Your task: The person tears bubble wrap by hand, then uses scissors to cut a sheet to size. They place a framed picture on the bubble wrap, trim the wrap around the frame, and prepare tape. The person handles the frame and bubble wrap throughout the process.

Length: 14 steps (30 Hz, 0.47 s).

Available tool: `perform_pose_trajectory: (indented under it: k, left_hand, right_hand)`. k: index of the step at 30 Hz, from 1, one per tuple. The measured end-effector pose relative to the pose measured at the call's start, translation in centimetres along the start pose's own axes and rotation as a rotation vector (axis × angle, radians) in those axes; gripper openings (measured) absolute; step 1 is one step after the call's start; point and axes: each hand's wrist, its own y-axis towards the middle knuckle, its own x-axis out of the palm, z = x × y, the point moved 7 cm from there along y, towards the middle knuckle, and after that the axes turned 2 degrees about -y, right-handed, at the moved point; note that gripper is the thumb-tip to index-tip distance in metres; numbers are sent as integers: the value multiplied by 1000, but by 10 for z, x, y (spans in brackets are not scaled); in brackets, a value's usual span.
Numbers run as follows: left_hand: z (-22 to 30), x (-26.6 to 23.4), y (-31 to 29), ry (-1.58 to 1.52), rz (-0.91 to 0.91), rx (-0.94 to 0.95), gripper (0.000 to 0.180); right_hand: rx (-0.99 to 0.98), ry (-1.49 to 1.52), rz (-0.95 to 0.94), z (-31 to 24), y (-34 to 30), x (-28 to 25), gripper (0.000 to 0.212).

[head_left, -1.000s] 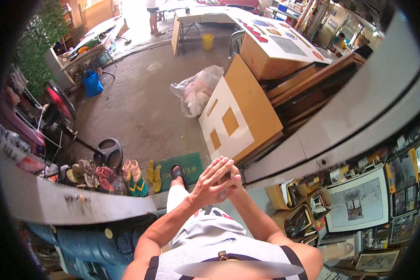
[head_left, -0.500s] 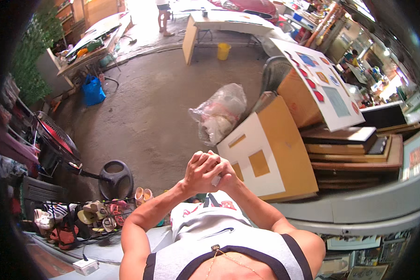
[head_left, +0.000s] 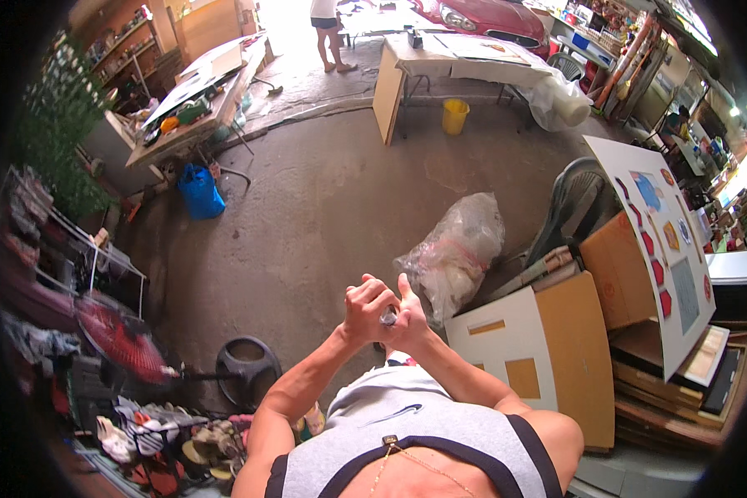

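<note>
My left hand [head_left: 365, 309] and my right hand [head_left: 410, 322] are held together in front of my body. A small silvery, round-ended thing [head_left: 388, 315] shows between them; its kind is too small to make out. The fingers of my left hand curl round it from one side. The palm and fingers of my right hand press against it from the other, with the thumb raised. Most of the thing is hidden by the hands.
Beyond my hands lies a clear plastic bag [head_left: 465, 245]. White-and-brown boards [head_left: 577, 349] lean at the right by a cardboard box [head_left: 618, 270]. A red fan [head_left: 129, 340] and a shoe rack with footwear [head_left: 153, 440] stand at left. Farther off are a yellow bucket [head_left: 455, 118] and tables.
The view has shifted left and tilted up. My right thumb has lifted away from the clasp, and the silvery thing now shows its round end.
</note>
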Motion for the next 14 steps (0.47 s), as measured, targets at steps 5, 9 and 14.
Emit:
perform_pose_trajectory:
  k: [5, 9, 14]
  left_hand:
    - [-123, 34, 84, 94, -47, -31, 21]
    - [-213, 63, 132, -94, -138, -253, 29]
    - [-312, 131, 196, -124, -161, -194, 15]
  right_hand:
    - [19, 64, 26, -88, 119, 0, 67]
    - [-39, -96, 89, -156, 191, 5, 70]
    - [-181, -43, 184, -249, 269, -10, 72]
